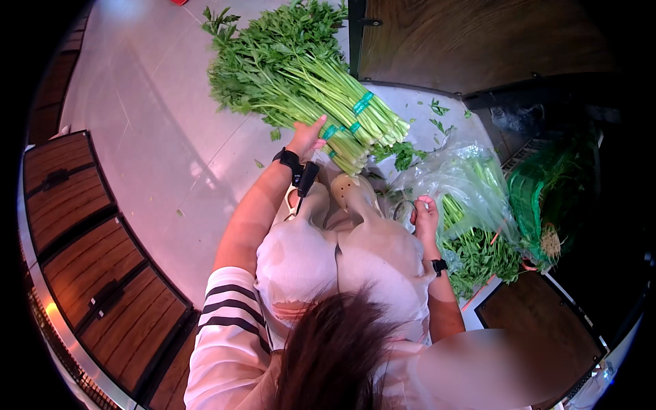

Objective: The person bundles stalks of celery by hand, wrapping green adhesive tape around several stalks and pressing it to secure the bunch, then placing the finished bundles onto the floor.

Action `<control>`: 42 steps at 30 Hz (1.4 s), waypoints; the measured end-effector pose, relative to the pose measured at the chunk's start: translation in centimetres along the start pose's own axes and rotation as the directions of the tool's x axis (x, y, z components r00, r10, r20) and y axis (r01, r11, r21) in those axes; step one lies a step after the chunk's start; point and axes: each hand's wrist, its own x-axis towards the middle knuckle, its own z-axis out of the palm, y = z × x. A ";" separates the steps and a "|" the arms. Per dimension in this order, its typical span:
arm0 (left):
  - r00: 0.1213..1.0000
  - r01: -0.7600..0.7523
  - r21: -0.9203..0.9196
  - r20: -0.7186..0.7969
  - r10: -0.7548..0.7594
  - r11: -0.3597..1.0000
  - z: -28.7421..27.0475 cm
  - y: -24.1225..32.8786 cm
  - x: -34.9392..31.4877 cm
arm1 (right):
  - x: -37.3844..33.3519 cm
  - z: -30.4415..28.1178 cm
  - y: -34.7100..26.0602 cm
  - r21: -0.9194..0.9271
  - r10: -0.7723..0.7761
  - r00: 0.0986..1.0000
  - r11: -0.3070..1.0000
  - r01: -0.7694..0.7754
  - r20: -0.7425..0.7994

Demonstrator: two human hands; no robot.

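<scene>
Bundles of leafy celery (301, 75) lie on the floor in front of my feet. Their leaves point to the far left and their cut stem ends toward the near right. Green tape (362, 102) binds the stems. My left hand (307, 138) grips the nearest bundle at its left side, close to the tape. Beside the left wrist is a thin tool with a black handle (307, 179). At the edge of a clear plastic bag (451, 171), my right hand (425, 212) is closed in a pinch. What its fingers hold is too small to tell.
More leafy greens (478, 256) lie in and under the bag. Right of it rests a green mesh sack (529, 198). Loose leaves (437, 107) are scattered near a dark wood panel (478, 41). Wood-fronted cabinets (113, 273) line the left. Beige shoes (352, 188) stand by the stems.
</scene>
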 end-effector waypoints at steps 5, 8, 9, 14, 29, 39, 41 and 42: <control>0.961 -0.166 -0.086 0.209 0.181 0.982 -1.1 1.7 1.9 | 0.4 -0.3 0.6 -0.006 -0.016 0.999 1.000 0.016 0.032; 0.973 -0.124 -0.072 0.187 0.135 0.990 -1.8 1.7 2.6 | 0.6 0.0 0.8 -0.016 -0.023 0.998 1.000 0.024 0.063; 0.976 -0.125 -0.063 0.170 0.134 0.990 -2.5 1.4 3.0 | 0.4 0.2 0.8 -0.020 -0.020 0.997 1.000 0.022 0.073; 0.978 -0.201 0.411 0.137 0.158 0.889 -1.7 3.1 1.6 | 0.7 0.3 0.8 0.002 -0.028 0.999 1.000 0.028 0.039; 0.999 -0.017 0.154 0.053 0.009 0.988 -2.2 0.4 0.4 | -0.3 0.0 0.1 0.066 0.046 0.994 0.996 -0.053 0.104; 0.997 0.042 0.001 -0.059 -0.041 0.999 -3.6 0.1 0.2 | -0.3 -0.5 -0.1 0.124 0.046 0.997 0.991 -0.053 0.063; 0.992 0.058 0.065 -0.117 -0.050 0.996 -5.0 0.4 0.6 | -0.3 -0.9 -0.2 0.082 -0.002 0.994 0.997 -0.007 0.109; 0.995 0.025 0.023 -0.098 -0.023 0.999 -6.1 0.7 0.2 | -0.3 -1.3 -0.5 0.090 -0.006 0.994 0.996 -0.004 0.107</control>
